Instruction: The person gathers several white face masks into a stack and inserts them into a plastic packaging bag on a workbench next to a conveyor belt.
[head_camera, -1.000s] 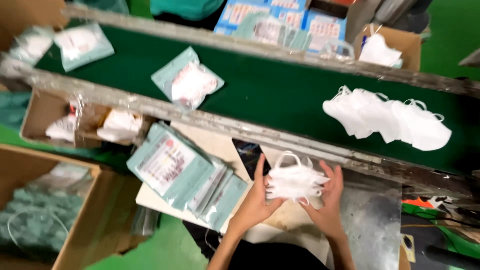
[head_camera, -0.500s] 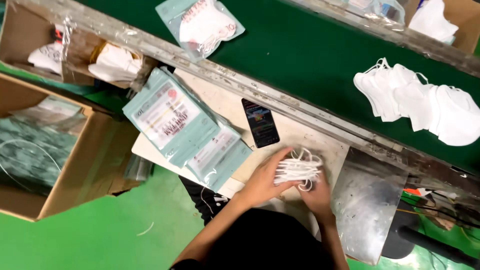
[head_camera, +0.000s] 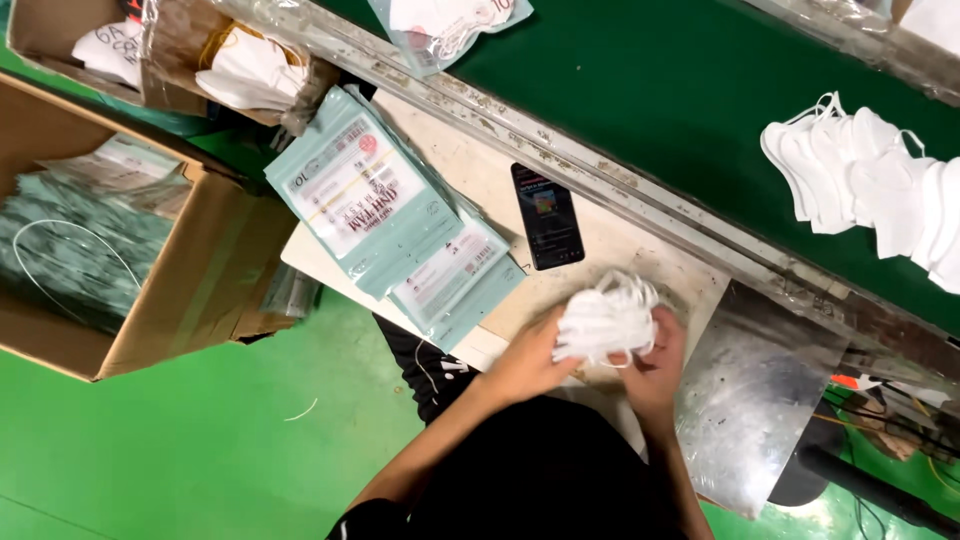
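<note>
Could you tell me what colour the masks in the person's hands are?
White; the stack of masks shows best in the head view.

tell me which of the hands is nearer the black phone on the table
Left. The left hand grips the near-left side of the white mask stack, just below the black phone. The right hand holds the stack's right underside, farther right of the phone.

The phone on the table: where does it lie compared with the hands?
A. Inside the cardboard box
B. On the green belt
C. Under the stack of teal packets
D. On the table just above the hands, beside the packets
D: the phone lies flat on the table, between the packets and the belt, just beyond the left hand and right hand holding the masks.
</note>
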